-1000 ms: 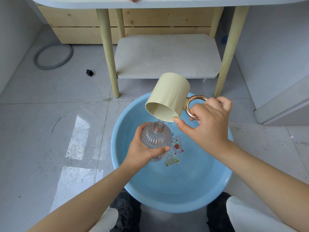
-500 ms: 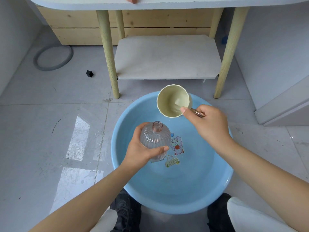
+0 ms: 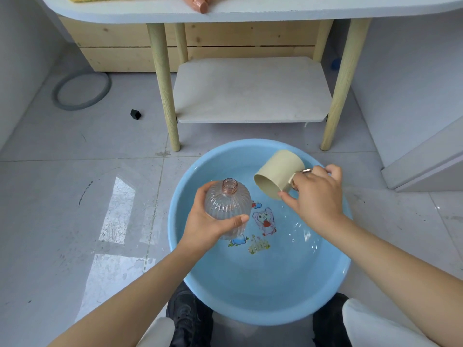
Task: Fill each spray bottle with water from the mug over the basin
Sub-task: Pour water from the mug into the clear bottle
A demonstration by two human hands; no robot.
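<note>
A clear ribbed spray bottle [image 3: 226,204] with a pinkish open neck and no cap is held upright over the blue basin [image 3: 260,304]; my left hand [image 3: 208,221] grips its body. My right hand [image 3: 315,194] holds the cream mug [image 3: 278,174] by its rose-gold handle, with the forefinger along the rim. The mug lies tipped on its side, mouth toward me and low over the water at the basin's right. The basin holds rippling water over cartoon pictures on its bottom.
A small table [image 3: 250,11] with pale wooden legs and a low shelf [image 3: 250,91] stands just behind the basin. A pinkish object [image 3: 198,3] and something yellow lie on its top. A grey ring [image 3: 80,91] and a small black block [image 3: 135,114] lie on the tiled floor at left.
The mug stopped pouring into the bottle, swung away to the right and came down toward the basin water. The bottle in my left hand stayed almost where it was.
</note>
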